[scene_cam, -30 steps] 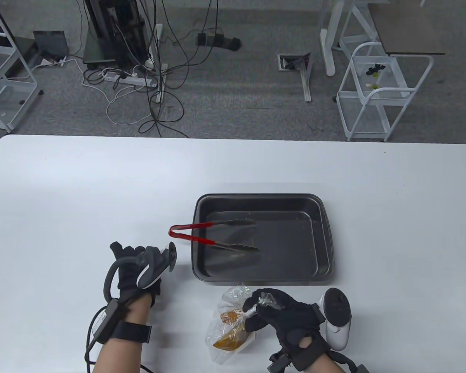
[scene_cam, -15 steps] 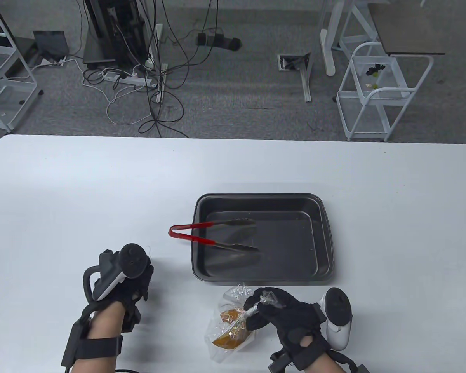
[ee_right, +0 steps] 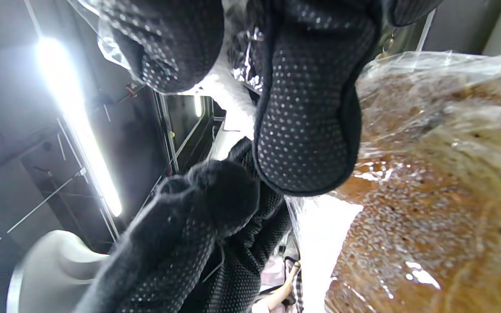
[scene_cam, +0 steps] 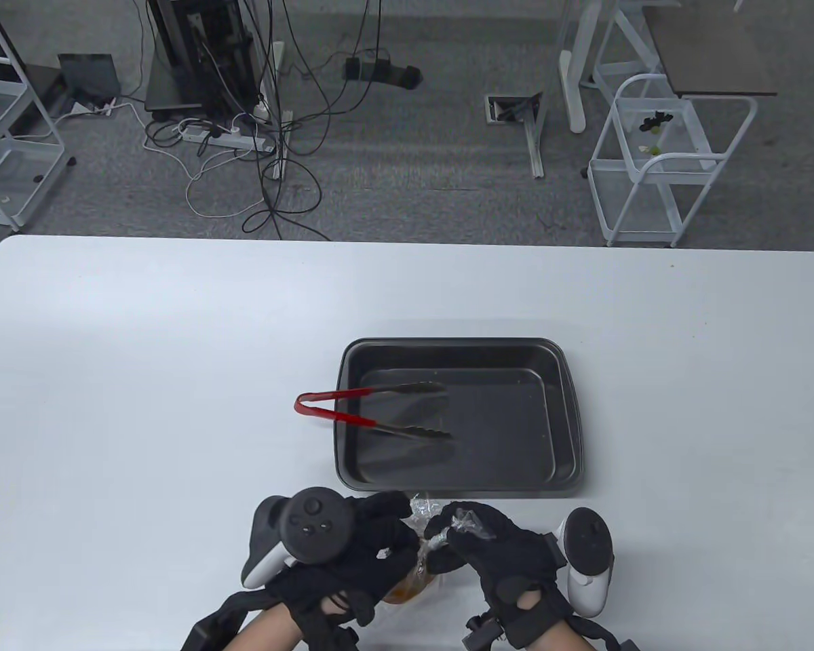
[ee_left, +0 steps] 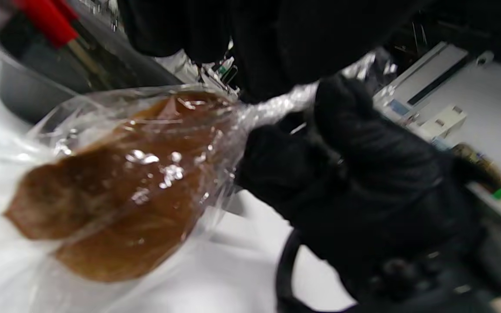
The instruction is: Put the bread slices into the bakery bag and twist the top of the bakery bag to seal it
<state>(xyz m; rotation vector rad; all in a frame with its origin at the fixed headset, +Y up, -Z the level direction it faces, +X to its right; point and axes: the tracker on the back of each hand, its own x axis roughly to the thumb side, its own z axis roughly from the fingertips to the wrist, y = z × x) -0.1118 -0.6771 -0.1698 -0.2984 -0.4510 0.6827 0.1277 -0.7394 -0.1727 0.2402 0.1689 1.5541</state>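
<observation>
Table (scene_cam: 142, 352): white, carrying all items; broad bare surface lies to the left, right and far side, so room for movement is ample. The work itself sits close to the near edge, which leaves little margin toward the person.

Baking tray (scene_cam: 570, 413): dark, at table centre, no bread in it. Red-handled tongs (scene_cam: 339, 407) rest across its left rim, tips inside, handle overhanging; judged set aside as the loading step looks finished.

Bag (ee_left: 81, 130): clear plastic, just in front of the tray's near rim, between both hands. The bread slices (ee_left: 115, 191) are inside it, brown and pressed against the film.

Right hand (scene_cam: 495, 549): its grip is closed on the gathered, rope-like neck of the bag, held up off the bread, evidently to keep the twist from unwinding.

Left hand (scene_cam: 359, 549): over the bag's body, fingers at the plastic near the neck; whether its grip has closed on the bag cannot be determined. Judged positioned to steady the load for twisting.
</observation>
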